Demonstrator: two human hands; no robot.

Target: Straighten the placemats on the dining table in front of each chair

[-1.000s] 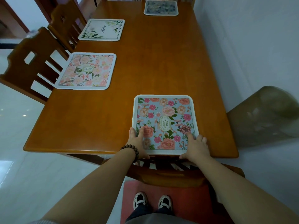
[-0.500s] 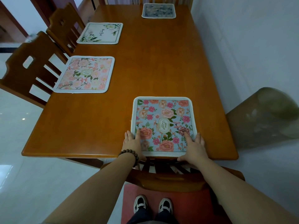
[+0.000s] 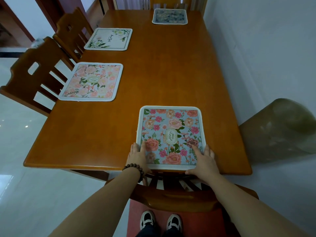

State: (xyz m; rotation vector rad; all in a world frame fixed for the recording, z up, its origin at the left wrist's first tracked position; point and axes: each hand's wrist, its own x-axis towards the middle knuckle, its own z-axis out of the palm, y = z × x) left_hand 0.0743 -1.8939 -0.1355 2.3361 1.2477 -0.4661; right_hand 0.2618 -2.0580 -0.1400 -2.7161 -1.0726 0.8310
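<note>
On the wooden dining table (image 3: 162,79), seen from the head camera, four placemats are laid out. The blue floral placemat (image 3: 171,136) lies at the near edge, above a chair (image 3: 171,195) with a red seat. It is pressed flat by the left hand (image 3: 137,155) and right hand (image 3: 206,161), fingers spread, nothing gripped. A pink placemat (image 3: 92,82) and a white placemat (image 3: 109,39) are set before two chairs at left; a dark placemat (image 3: 169,16) lies at the far end. Pale floor tiles (image 3: 20,151) and a white wall (image 3: 265,48) are seen alongside.
</note>
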